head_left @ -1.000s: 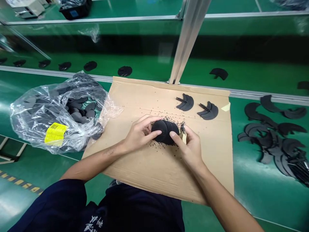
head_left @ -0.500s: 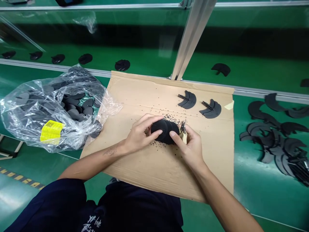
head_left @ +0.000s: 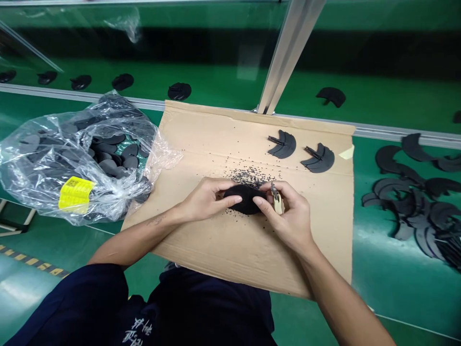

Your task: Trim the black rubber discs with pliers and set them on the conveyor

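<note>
While resting on cardboard sheet (head_left: 216, 250) at frame centre, left hand (head_left: 203, 199) pinches black disc stack (head_left: 247, 199); right hand (head_left: 293, 218) grips small tool (head_left: 276, 204), forefinger on stack.

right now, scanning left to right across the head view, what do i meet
bag → left hand → black disc → right hand with cutter → loose pieces

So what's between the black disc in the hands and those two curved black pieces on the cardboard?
Only tiny black crumbs, scattered on the cardboard just beyond the disc; the head view shows it.
</note>
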The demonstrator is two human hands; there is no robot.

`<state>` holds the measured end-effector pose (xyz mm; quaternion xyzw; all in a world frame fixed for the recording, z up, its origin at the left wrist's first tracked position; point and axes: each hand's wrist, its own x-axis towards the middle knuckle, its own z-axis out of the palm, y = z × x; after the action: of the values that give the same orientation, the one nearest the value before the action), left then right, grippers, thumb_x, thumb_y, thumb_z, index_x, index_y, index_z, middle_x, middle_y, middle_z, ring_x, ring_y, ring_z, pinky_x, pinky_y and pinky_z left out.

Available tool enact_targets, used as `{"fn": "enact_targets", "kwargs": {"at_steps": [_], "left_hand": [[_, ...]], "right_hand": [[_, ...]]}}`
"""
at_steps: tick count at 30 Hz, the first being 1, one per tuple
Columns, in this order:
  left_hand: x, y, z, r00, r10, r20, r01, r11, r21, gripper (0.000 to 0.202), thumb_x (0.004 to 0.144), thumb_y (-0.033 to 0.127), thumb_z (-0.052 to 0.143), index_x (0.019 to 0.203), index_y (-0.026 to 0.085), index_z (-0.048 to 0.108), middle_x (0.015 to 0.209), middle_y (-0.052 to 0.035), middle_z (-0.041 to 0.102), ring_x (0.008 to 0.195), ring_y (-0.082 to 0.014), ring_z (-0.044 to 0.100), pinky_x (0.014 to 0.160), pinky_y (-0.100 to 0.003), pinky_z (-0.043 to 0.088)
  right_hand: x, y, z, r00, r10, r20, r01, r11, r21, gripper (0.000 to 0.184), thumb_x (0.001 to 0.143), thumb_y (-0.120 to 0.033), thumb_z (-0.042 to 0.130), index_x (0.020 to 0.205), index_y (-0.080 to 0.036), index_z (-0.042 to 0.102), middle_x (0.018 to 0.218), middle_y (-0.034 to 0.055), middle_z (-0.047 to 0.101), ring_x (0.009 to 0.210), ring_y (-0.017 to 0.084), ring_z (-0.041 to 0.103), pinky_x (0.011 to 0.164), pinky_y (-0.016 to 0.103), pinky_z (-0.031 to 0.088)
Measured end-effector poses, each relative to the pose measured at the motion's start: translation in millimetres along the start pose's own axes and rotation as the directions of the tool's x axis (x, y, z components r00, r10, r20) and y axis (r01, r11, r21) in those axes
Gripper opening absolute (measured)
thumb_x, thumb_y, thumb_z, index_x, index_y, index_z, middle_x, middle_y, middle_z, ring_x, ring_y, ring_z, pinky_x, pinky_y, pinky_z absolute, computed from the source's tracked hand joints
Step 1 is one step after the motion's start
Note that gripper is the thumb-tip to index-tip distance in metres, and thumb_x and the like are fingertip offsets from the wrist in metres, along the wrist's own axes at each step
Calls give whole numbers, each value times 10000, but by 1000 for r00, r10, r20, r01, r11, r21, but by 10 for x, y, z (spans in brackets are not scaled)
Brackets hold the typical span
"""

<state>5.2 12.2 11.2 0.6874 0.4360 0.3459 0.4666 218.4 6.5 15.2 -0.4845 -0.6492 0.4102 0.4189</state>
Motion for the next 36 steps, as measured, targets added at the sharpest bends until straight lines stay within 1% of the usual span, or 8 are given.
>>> {"fn": "enact_targets", "kwargs": {"at_steps": [4,8,13,18,22,26,32,36], "left_hand": [[-31,30,-16,979,170,111,-194,945,264,181,958,277,624,978,135,734,878,-64,759,772,-142,695,700,-235,542],[-54,23,-4,938,318,138,-346,875,338,171,966,245,616,1065,147,716,929,-70,776,821,-146,728,758,-255,587],[-60,50,26,944,325,-60,-308,930,199,252,882,291,745,1105,175,725,1012,-76,778,910,-159,739,817,-286,613],[-67,73,59,897,403,-182,-396,915,74,297,864,336,768,1124,194,740,979,-78,777,914,-165,721,814,-303,601],[-70,89,46,897,419,-143,-410,908,86,300,905,356,720,1156,192,728,979,-76,774,906,-162,711,810,-311,587],[-61,108,12,870,477,-122,-461,876,143,254,921,296,703,1138,164,722,951,-74,777,892,-154,708,811,-296,577],[-39,120,-60,891,453,-10,-443,876,189,308,981,327,607,1205,129,684,1046,-119,759,991,-175,706,879,-332,586],[-40,113,-89,888,461,-3,-453,874,175,287,980,297,612,1233,177,679,1075,-110,763,1004,-182,712,878,-355,596]], "right_hand": [[3,-8,-38,982,-162,102,174,977,-126,117,896,-325,690,903,-223,633,826,24,683,735,172,624,700,307,500],[7,4,-64,933,-268,240,312,936,-165,49,933,-237,621,893,-214,638,801,40,693,728,170,636,691,306,508],[-26,19,-56,920,-370,131,377,925,-35,130,869,-116,661,942,-224,650,881,48,723,792,179,697,701,312,555],[-76,27,6,876,-481,44,482,876,-12,251,825,-58,672,990,-245,643,902,47,739,804,191,718,698,330,583],[-85,44,39,866,-499,20,499,867,9,283,810,-23,665,995,-234,630,904,54,733,812,185,717,709,319,585],[-72,68,61,863,-503,40,503,864,6,288,807,-12,667,994,-227,623,908,57,728,832,185,716,718,312,582],[-80,103,87,882,-470,28,471,881,-56,232,833,-70,677,973,-245,618,906,54,732,811,190,712,703,332,582],[-91,108,90,880,-474,24,475,878,-62,238,833,-78,673,986,-251,615,914,57,739,813,195,717,705,333,584]]}}
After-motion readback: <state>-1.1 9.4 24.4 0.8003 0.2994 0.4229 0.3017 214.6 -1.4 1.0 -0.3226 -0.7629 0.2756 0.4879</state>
